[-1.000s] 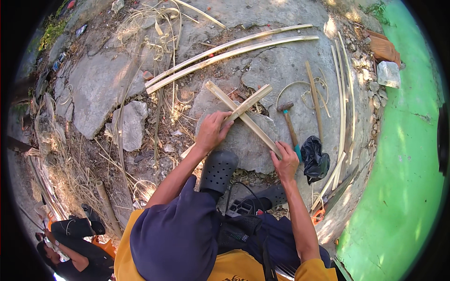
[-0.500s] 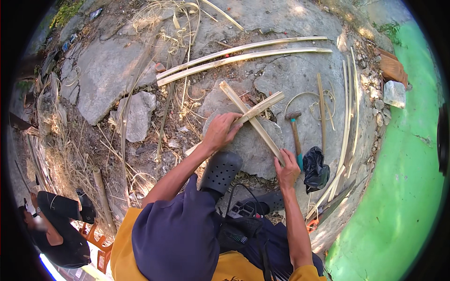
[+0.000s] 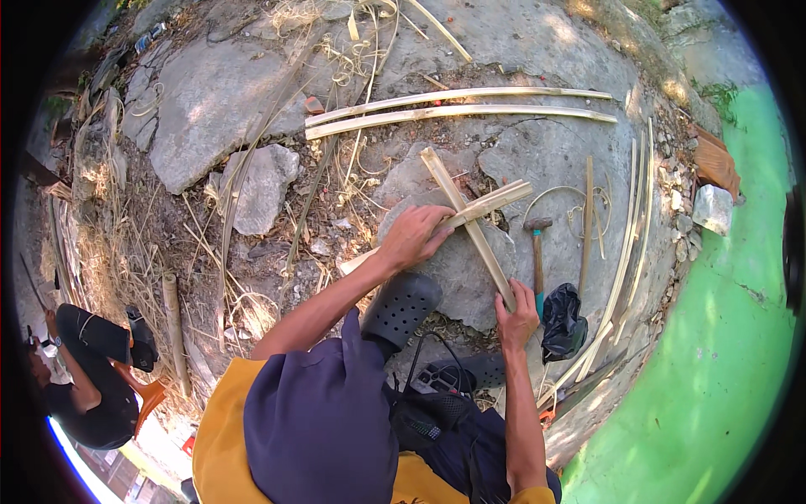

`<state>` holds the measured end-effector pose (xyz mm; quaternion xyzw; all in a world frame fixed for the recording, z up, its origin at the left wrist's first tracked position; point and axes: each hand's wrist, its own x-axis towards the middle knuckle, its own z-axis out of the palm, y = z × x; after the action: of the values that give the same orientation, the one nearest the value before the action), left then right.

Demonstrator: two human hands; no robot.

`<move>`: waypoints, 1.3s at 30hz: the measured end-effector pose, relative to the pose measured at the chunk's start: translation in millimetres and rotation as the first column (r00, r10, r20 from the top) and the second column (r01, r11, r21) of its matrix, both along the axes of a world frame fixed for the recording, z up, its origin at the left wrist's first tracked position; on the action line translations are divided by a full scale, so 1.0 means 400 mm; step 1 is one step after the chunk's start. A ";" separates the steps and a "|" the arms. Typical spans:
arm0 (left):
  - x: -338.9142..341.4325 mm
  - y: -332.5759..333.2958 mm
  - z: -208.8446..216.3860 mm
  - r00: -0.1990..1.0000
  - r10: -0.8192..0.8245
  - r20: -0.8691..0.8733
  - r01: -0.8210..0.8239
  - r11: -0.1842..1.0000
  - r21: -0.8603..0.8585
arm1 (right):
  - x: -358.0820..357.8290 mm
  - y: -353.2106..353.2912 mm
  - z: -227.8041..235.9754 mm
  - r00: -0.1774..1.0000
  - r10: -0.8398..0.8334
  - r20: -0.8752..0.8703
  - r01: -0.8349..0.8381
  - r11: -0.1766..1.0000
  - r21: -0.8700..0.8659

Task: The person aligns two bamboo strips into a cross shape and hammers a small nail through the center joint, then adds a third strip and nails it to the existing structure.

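Observation:
Two pale bamboo strips cross each other above a flat grey stone slab in front of me. My left hand (image 3: 415, 238) is closed around one bamboo strip (image 3: 501, 199) beside the crossing; this strip slants from lower left to upper right, partly hidden under my forearm. At the lower end of the other bamboo strip (image 3: 481, 244), my right hand (image 3: 516, 318) pinches with thumb and fingers. Its far end points up and left. Close to my right hand are a hammer (image 3: 537, 252) with a wood and teal handle and a crumpled black plastic bag (image 3: 563, 323).
Two long strips (image 3: 462, 110) lie ahead on cracked concrete, and several thin ones (image 3: 635, 227) at the right. Beyond them are a white stone block (image 3: 713, 209) and green water or ground (image 3: 714, 336). My dark clogs (image 3: 401, 307) stand below. Another person (image 3: 80, 378) sits at far left.
The view has shifted, so the ground appears slightly lower and to the right. Both hands keep their hold on the crossed strips, which have barely changed.

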<state>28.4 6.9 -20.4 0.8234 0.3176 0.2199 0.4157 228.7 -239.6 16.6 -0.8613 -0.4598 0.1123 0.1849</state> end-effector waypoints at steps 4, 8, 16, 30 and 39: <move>0.000 0.001 -0.009 1.000 -0.014 0.022 0.013 0.999 0.033 | 0.000 0.003 0.004 1.000 0.010 0.012 -0.010 1.000 0.000; -0.005 -0.001 -0.020 1.000 -0.010 0.016 0.010 0.999 0.034 | -0.006 0.006 0.008 1.000 0.018 0.006 -0.018 1.000 -0.006; -0.004 -0.004 -0.030 0.999 -0.016 0.031 0.016 1.000 0.027 | 0.003 -0.001 0.007 1.000 0.010 -0.011 -0.010 1.000 0.003; -0.003 0.001 -0.024 0.999 -0.013 0.039 0.012 1.000 0.024 | 0.006 -0.012 -0.002 1.000 0.019 -0.013 -0.019 1.000 0.011; 0.003 0.000 -0.009 1.000 -0.011 0.027 0.010 1.000 0.027 | 0.005 -0.015 -0.005 1.000 0.013 -0.019 -0.013 1.000 -0.001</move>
<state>29.5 6.9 -24.2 0.8275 0.3044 0.2333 0.4101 230.5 -245.8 14.5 -0.8573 -0.4635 0.1219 0.1882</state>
